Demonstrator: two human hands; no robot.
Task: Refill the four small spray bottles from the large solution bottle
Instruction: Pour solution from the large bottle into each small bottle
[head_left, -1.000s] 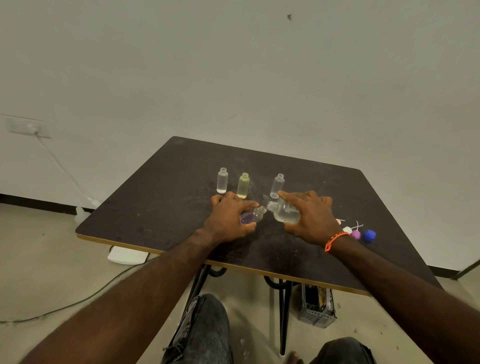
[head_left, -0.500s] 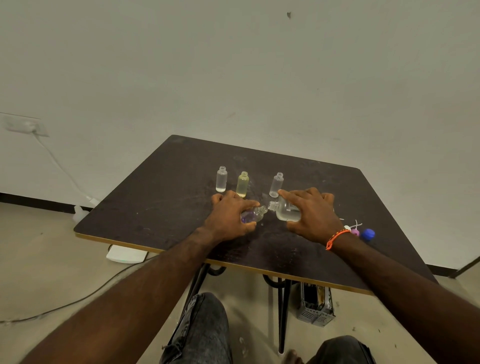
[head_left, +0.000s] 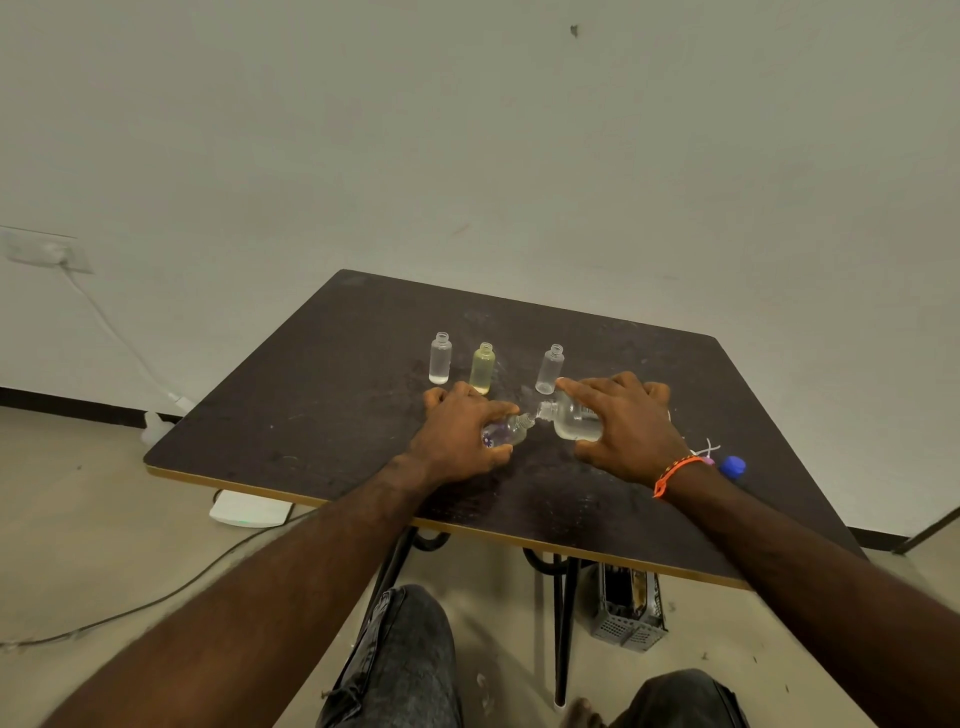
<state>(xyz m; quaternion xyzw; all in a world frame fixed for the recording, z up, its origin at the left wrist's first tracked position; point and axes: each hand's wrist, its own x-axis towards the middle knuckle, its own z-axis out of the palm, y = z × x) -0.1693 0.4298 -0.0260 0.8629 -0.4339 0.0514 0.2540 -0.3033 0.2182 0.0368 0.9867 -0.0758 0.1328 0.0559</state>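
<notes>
My left hand grips a small purple-tinted bottle, tilted with its open neck pointing right. My right hand grips the large clear solution bottle, tipped left so its mouth meets the small bottle's neck just above the dark table. Three other small bottles stand upright and uncapped behind my hands: a clear one, a yellowish one and another clear one.
Loose caps lie right of my right wrist: a blue cap and a pink spray top with a white tube. The table's front edge runs just below my forearms. A grey crate and a white device sit on the floor.
Both hands and the two bottles stay mouth to mouth, hardly shifted; the view has drifted slightly.
</notes>
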